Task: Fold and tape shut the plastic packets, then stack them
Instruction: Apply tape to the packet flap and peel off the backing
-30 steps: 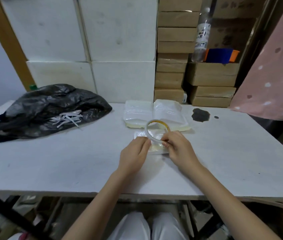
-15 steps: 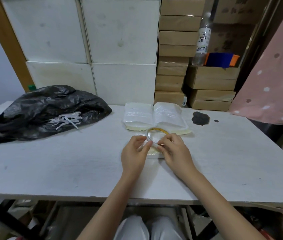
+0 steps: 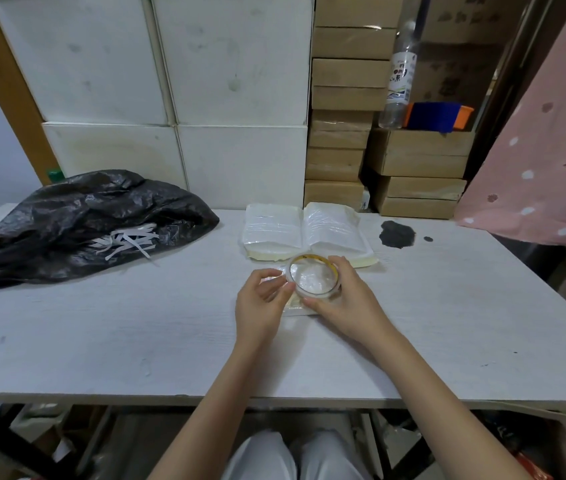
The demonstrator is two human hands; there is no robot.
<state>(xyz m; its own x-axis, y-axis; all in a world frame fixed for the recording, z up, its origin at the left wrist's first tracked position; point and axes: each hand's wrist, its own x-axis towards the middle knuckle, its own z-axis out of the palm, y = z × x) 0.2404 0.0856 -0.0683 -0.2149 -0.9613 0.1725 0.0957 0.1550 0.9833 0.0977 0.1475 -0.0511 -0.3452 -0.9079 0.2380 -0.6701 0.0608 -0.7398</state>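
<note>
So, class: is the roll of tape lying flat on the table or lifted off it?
Lifted. The right hand grips the tape roll, tilted above the packet; the left hand pinches its edge.

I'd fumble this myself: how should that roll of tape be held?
Hold the roll of tape by its outer rim from the right, as the right hand does with thumb and fingers spanning the thin hoop. That leaves its left edge open, where the left hand is pinching.

Both arms reach forward, hands close together. The right hand (image 3: 347,299) curls its fingers and thumb around a tape roll (image 3: 313,277). The left hand (image 3: 260,305) pinches the roll's edge beside it.
</note>
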